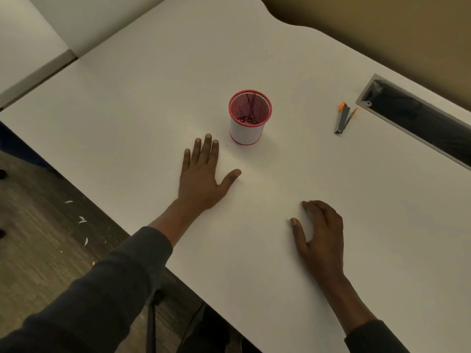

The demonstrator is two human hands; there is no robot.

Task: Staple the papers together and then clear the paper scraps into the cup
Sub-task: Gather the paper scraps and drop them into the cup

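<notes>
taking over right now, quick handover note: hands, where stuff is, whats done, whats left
Left hand: flat on the table, holding nothing.
Right hand: fingers curled on the table; anything under them is hidden.
Cup stands just beyond the left hand; stapler lies further right, in neither hand.
Done: cannot confirm, no stapled papers show.
Left: a speck beside the cup and white scraps on the floor.
</notes>
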